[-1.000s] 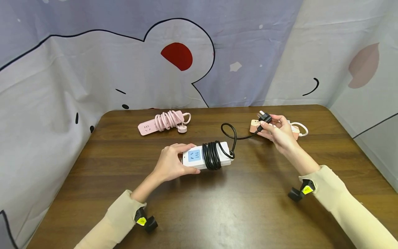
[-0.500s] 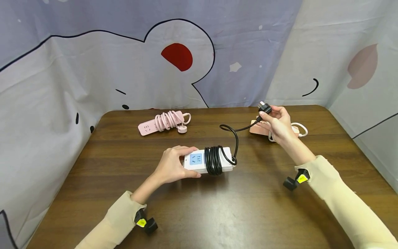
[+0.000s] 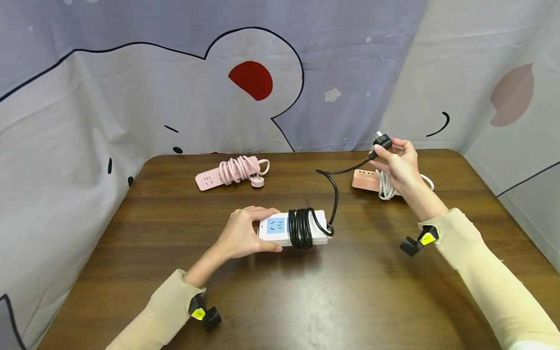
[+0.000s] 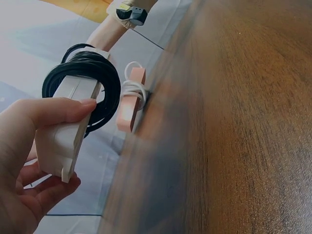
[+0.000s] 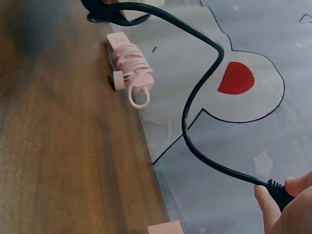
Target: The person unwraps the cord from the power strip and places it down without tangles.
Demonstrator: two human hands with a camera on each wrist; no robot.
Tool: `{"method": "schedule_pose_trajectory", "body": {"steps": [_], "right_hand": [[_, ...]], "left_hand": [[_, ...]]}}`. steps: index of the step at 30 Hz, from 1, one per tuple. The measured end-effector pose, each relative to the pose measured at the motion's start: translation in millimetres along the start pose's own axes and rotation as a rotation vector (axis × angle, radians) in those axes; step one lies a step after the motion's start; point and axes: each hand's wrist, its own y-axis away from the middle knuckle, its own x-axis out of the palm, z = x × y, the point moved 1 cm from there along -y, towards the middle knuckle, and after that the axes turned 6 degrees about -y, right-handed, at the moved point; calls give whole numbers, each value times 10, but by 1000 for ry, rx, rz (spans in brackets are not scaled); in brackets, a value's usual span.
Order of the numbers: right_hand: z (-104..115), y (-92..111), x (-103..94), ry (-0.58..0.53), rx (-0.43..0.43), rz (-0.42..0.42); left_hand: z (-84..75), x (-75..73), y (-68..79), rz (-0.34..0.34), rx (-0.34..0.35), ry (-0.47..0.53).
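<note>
My left hand (image 3: pixel 245 232) grips one end of a white power strip (image 3: pixel 318 224) with a blue socket face, thumb along the near side and fingers over the far side. Several turns of black cord (image 3: pixel 300 229) are wound round the strip's other half, and the left wrist view shows the strip (image 4: pixel 61 141) held off the table. My right hand (image 3: pixel 402 165) pinches the black plug (image 3: pixel 382 141) at the cord's free end, its prongs pointing up and left. Between plug and strip the loose cord (image 5: pixel 187 117) runs in a bent curve.
A pink power strip (image 3: pixel 209 179) wrapped in its own pink cord lies at the table's back left. At the back right is an orange-pink strip (image 3: pixel 365 180) with white cord, partly behind my right hand. A printed curtain (image 3: pixel 183 102) hangs behind the wooden table (image 3: pixel 280 301).
My right hand has lifted the plug up and slightly right, drawing the loose cord out straighter. The white strip has come slightly nearer in my left hand.
</note>
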Motion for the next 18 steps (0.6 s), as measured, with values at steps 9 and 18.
{"method": "schedule_pose_trajectory", "body": {"steps": [9, 18], "right_hand": [[128, 31, 26, -90, -35, 8], [118, 272, -97, -48, -23, 35]], "left_hand": [[87, -27, 12, 3, -57, -14], [168, -150, 59, -72, -98, -12]]}}
